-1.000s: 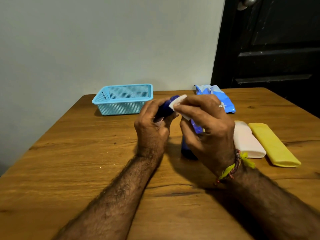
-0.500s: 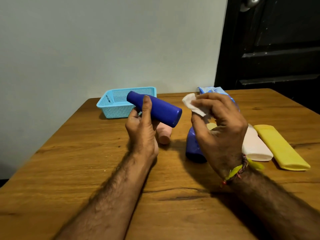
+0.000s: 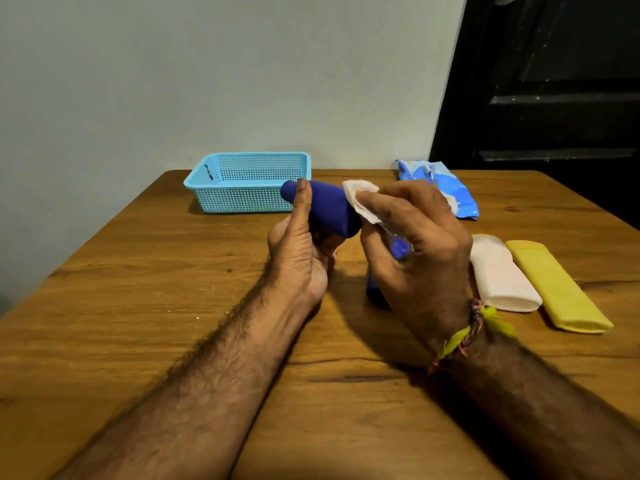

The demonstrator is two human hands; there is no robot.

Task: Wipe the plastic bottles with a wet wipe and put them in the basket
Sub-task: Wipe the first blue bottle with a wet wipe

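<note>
My left hand grips a dark blue plastic bottle above the table, thumb along its near side. My right hand pinches a white wet wipe and presses it against the bottle's right end. A second blue bottle stands mostly hidden behind my right hand. A white bottle and a yellow bottle lie side by side on the right. The light blue mesh basket sits at the table's far edge, with nothing visible inside it.
A blue wet-wipe pack lies at the back right of the wooden table. A grey wall runs behind the table and a dark door stands at the right.
My right hand has brought the wipe back onto the dark blue bottle's end after a gap half a second ago. The pink bottle seen under my left hand is now hidden.
</note>
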